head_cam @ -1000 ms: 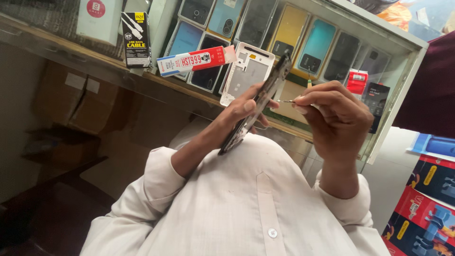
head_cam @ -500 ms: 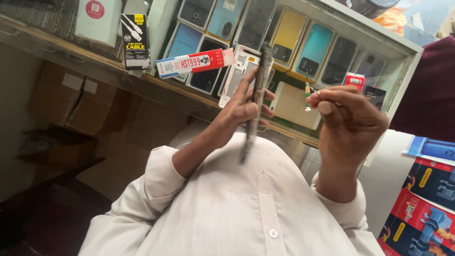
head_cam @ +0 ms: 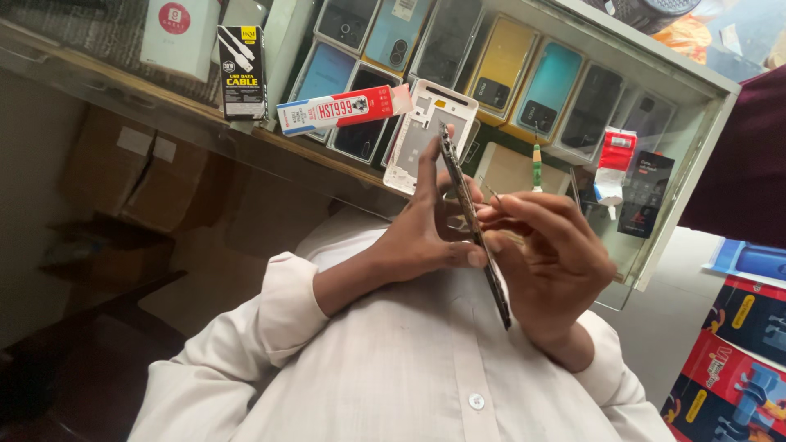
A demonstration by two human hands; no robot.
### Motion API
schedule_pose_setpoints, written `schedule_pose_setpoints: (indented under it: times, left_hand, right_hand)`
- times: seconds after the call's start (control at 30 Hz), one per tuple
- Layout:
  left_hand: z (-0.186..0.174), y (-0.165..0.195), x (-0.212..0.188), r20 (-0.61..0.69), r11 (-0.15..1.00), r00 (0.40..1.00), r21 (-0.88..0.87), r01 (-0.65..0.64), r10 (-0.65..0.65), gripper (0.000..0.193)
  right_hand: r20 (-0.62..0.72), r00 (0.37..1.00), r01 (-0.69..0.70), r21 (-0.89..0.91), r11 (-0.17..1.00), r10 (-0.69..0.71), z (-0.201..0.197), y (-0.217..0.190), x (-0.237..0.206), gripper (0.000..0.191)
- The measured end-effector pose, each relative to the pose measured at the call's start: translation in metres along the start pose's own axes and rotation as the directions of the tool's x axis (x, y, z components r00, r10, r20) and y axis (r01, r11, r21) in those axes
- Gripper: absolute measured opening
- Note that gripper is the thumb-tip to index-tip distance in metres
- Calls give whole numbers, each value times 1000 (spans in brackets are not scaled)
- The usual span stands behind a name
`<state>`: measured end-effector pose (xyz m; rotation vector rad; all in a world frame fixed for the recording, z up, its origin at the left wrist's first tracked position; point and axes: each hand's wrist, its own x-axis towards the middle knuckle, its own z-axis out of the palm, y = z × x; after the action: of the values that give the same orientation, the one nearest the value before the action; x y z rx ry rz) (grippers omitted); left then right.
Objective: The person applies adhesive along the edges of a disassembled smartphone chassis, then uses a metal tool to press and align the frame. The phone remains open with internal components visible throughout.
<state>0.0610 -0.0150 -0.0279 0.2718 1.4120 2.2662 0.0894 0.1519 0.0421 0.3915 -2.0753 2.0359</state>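
While the white buttoned shirt [head_cam: 426,368] fills the nearest part of the view, both hands are raised just above it, close together and touching the same thing. That thing is a thin dark phone body with its back cover off [head_cam: 475,225], seen almost edge-on and tilted, its lower end pointing toward the chest and its upper end toward the counter. The left hand [head_cam: 426,237] is clamped on it, thumb pressed to the near edge at mid-length and fingers stretched up along the far face, the wrist bent out of a rolled white cuff. The right hand [head_cam: 548,262] is curled, its fingertips pinched together on a thin metal tool [head_cam: 491,194] whose tip meets the phone's upper half; I cannot tell what kind of tool it is. Little free room lies between the two hands, while open space lies to the left over the dark wooden furniture [head_cam: 74,360]. Beyond the hands runs the edge of a glass-topped display counter [head_cam: 655,213]. On its glass lie a white plastic phone back cover [head_cam: 426,123], a red and white flat box [head_cam: 340,109], a black cable package [head_cam: 242,69] and a green-handled screwdriver [head_cam: 537,164]. Inside the case, rows of coloured phone boxes [head_cam: 499,74] lie flat, side by side
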Motion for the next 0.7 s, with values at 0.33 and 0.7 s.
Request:
schedule_pose_setpoints:
  times: [0.33, 0.7]
  left_hand:
    - [-3, 2, -6, -67, 997, 995, 29, -67, 69, 146]
    - [-7, 12, -10, -200, 972, 960, 166, -164, 196, 142]
  right_hand:
    - [24, 994, 105, -132, 986, -102, 2, 6, -17, 33]
    - [31, 995, 95, -59, 994, -93, 6, 2, -12, 47]
